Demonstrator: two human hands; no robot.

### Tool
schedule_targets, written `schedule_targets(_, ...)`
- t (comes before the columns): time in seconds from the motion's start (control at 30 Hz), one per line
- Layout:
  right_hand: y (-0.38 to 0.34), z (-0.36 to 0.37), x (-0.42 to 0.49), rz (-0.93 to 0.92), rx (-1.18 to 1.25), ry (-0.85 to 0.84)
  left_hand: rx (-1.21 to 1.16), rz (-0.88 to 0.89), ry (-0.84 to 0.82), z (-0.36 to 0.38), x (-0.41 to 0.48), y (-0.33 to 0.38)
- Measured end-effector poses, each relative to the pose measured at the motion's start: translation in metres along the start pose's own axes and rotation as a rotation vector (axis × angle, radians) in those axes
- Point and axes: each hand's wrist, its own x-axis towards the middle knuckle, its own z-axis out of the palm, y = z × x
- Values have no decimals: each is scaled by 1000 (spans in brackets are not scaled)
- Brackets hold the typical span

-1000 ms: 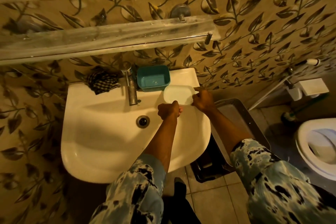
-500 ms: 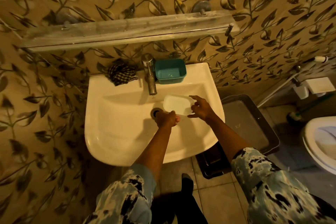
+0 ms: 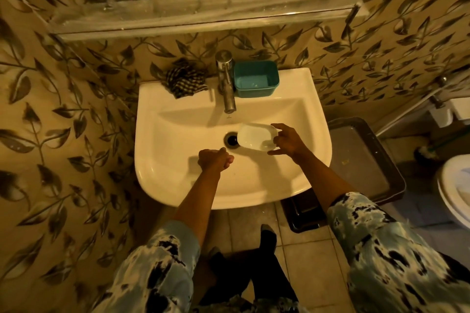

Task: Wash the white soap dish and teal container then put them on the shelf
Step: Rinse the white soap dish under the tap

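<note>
My right hand (image 3: 287, 140) holds the white soap dish (image 3: 255, 136) by its right end, tilted over the sink basin just right of the drain (image 3: 231, 140). Below and left of the drain, my left hand (image 3: 215, 160) is curled into a fist over the basin, apart from the dish; I cannot tell if anything is inside it. The teal container (image 3: 255, 79) stands upright on the sink's back ledge, right of the tap (image 3: 225, 79). The glass shelf (image 3: 203, 11) runs along the wall above the sink.
A checked cloth (image 3: 185, 79) lies on the ledge left of the tap. The white sink (image 3: 178, 185) is in the middle. A dark tray-like bin (image 3: 366, 160) stands at the right, with a toilet (image 3: 455, 185) beyond it. Tiled floor lies below.
The soap dish has come down from the sink's back right ledge to over the drain. My left hand let go of it and drew back to the left.
</note>
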Motion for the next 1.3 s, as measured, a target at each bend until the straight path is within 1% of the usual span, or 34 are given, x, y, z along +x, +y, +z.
schedule_targets(0.13, 4, -1, -3, -8, 21, 18, -47, -16, 44, -18, 12, -8)
schedule_targets(0.27, 4, -3, -6, -41, -5, -56, -73, -30, 70, -28, 17, -9)
schedule_targets(0.4, -2, -5, -13, -165, -136, -169, -92, -59, 52, -36, 19, -4)
schedule_targets(0.6, -12, -2, -15, -277, -349, -284, -59, -89, -10, -40, 21, 4)
schedule_targets(0.77, -22, 4, -16, -370, -556, -293, -70, -61, 64, -40, 29, 1)
schedule_targets(0.87, -25, 7, -17, -433, -645, -263, -47, -79, 53, -40, 30, 5)
schedule_targets(1.03, -28, 10, -22, -489, -581, -93, -85, -59, 54, -41, 25, 14)
schedule_targets(1.17, -28, 13, -26, -472, -544, -28, -57, -62, 19, -45, 32, 15)
schedule_targets(1.3, -18, 16, -33, -474, -550, 117, -3, 41, -8, -44, 25, 16)
